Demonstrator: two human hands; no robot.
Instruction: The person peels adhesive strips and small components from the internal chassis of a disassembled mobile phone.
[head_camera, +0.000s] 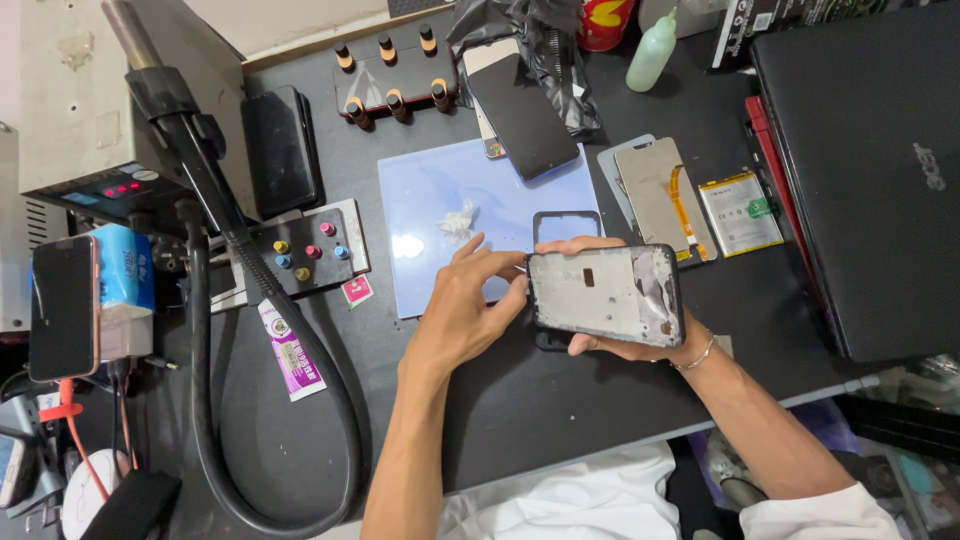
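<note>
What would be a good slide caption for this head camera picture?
Right hand holds an opened phone frame over a dark workbench while left hand picks at its edge.

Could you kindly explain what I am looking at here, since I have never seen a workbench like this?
This is one picture from a camera worn on a person's head, looking down at their bare hands over a dark work table. The right hand holds an opened black phone frame with grey metal inside; the left hand pinches its left edge. Behind lie a pale blue mat with a crumpled white wad, a black phone, a detached screen panel with an orange ribbon, a flat battery and a closed black laptop. A thick black hose curves at left.
</note>
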